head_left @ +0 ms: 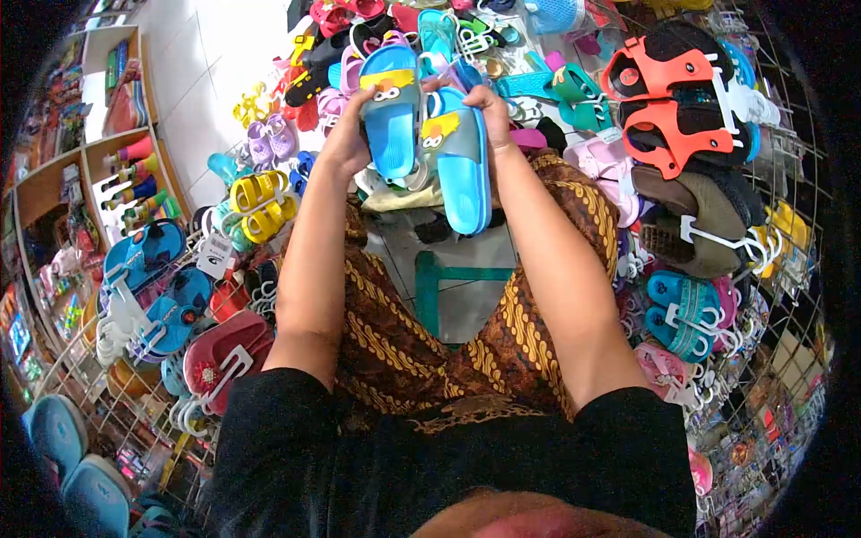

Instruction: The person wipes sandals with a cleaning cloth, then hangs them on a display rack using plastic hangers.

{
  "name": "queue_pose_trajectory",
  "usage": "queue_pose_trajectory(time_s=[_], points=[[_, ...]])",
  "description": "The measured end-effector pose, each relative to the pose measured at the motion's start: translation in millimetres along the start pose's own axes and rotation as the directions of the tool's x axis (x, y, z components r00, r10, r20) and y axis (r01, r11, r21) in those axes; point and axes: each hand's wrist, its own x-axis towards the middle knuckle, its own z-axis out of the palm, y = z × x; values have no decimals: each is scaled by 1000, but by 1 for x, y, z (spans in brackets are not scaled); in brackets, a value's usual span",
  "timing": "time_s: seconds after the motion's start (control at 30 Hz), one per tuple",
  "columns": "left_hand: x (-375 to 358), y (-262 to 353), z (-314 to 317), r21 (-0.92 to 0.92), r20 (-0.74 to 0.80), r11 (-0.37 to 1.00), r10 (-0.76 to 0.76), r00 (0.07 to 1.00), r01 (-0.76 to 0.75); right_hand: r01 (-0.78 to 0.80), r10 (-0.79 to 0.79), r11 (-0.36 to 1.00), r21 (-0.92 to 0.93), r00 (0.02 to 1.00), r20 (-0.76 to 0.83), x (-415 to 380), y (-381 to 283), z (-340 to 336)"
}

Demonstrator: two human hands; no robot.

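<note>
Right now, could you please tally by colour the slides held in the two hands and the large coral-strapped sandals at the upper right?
Blue slides: 2
Coral-strapped sandals: 2
Total: 4

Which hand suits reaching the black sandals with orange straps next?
Likely the right hand: it's nearer the black sandals with orange straps, though it and the left hand hold blue slide sandals.

Beyond the blue slides (392,143), heaped footwear (438,34) runs off the top edge; below them, trousers (381,314) partly hide a green frame (427,296); left of them, shelf goods (141,191) blur.
</note>
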Motion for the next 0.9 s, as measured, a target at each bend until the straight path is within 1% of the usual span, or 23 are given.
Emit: queue_pose_trajectory(time_s=[0.03,0.13,0.17,0.27,0.3,0.4,0.43,0.53,0.57,0.67,0.7,0.77,0.83,0.87,0.9], points=[[3,2,2,12,18,999,31,999,-32,67,-68,998,-10,994,-87,-2,-7,19],[16,3,-8,-45,2,999,-30,1000,30,20,12,990,141,975,-220,-2,-7,24],[16,3,-8,-58,6,998,-34,999,35,16,5,998,65,949,-314,-2,-8,31],[14,10,-13,-56,30,989,-138,990,140,-22,22,1000,1,968,-251,-3,-5,29],[14,10,-15,-84,31,986,-141,990,143,-59,58,998,3,962,-266,-5,-5,29],[10,12,-20,-109,52,988,-107,993,112,-115,95,992,-56,955,-281,-3,-3,23],[11,11,-22,-112,63,988,-105,993,111,-112,100,993,-30,956,-275,-2,-1,24],[14,11,-29,-166,65,981,-90,994,100,-13,3,1000,-24,929,-369,6,7,24],[14,10,-29,-173,73,983,-41,996,53,-25,11,999,-31,927,-374,6,8,24],[17,8,-29,-207,63,977,-33,997,45,-59,33,997,-54,921,-387,7,10,23],[18,9,-30,-198,51,979,-47,998,56,-58,21,995,-84,921,-390,7,10,22],[17,10,-29,-179,28,981,-76,997,80,4,-41,996,-94,914,-403,6,10,22],[16,9,-26,-112,13,991,-67,998,68,42,-81,994,-102,906,-416,6,9,23],[15,9,-25,-78,5,995,-61,998,61,33,-115,981,-191,892,-437,7,12,17],[17,8,-27,-82,14,995,-53,999,54,20,-150,960,-278,878,-454,10,16,8]])
